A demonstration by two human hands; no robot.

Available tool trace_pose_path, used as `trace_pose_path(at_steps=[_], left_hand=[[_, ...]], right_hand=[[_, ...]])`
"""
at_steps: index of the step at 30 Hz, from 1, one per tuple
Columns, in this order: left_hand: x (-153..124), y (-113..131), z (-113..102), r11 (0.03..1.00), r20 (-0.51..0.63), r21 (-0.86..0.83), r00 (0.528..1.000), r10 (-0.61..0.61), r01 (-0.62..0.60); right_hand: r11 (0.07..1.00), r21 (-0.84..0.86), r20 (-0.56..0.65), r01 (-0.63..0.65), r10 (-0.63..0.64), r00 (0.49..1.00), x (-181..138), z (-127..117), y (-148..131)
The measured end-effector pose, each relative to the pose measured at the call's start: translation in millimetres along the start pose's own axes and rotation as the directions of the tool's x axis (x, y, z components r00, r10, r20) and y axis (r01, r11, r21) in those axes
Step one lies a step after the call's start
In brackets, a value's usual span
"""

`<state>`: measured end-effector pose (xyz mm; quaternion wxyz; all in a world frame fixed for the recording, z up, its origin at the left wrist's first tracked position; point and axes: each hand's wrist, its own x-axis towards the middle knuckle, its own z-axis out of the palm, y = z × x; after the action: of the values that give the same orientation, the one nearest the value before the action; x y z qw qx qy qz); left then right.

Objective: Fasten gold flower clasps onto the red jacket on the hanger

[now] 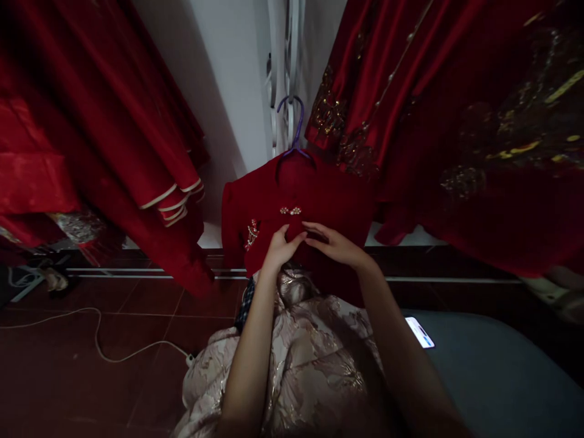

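Note:
A dark red jacket [328,194] hangs in front of me on a purple hanger [294,131], with pearl fastenings [290,211] down its front. My left hand [279,246] pinches the jacket's front edge just below the fastenings. My right hand [335,243] meets it from the right, fingers curled onto the same stretch of cloth. Both forearms reach up from the bottom of the view.
Red embroidered gowns [456,109] hang to the right and plain red ones [91,121] to the left. A pale brocade skirt [310,365] covers my lap. A lit phone [420,332] lies on a grey seat [493,371]. A white cable [98,340] crosses the dark tiled floor.

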<state>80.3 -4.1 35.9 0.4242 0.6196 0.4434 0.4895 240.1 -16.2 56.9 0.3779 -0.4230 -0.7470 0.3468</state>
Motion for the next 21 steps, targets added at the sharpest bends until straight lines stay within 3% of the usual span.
trace_pose_path(at_steps=[6,8,11,13,18,21], left_hand=[[-17.4,-13.9,-32.4,0.967,-0.037,0.249,0.998,-0.045,0.053],[-20.1,-14.9,-44.7,0.929,-0.211,0.351,0.977,-0.045,0.118],[-21.2,-15.9,-55.9,0.899,-0.467,0.399,0.884,0.026,0.184],[-21.3,-16.7,-57.7,0.919,-0.524,0.367,0.849,0.074,0.146],[-27.6,-5.8,-53.3,0.937,-0.537,0.349,0.814,0.221,-0.025],[-34.1,11.4,-51.4,0.923,-0.544,0.36,0.773,0.326,-0.136]], right_hand=[[0.979,-0.135,-0.112,-0.152,0.137,0.984,-18.3,-2.9,5.2],[0.966,-0.168,-0.042,-0.195,0.191,0.981,-28.6,-6.6,-6.4],[0.978,-0.109,0.215,-0.178,0.198,0.956,-39.5,-8.6,-25.0],[0.981,-0.111,0.292,-0.157,0.184,0.939,-41.1,-5.5,-28.1],[0.923,-0.364,0.216,-0.125,0.214,0.953,-33.1,12.1,-2.9],[0.916,-0.388,0.201,-0.098,0.188,0.961,-25.7,24.5,11.4]])
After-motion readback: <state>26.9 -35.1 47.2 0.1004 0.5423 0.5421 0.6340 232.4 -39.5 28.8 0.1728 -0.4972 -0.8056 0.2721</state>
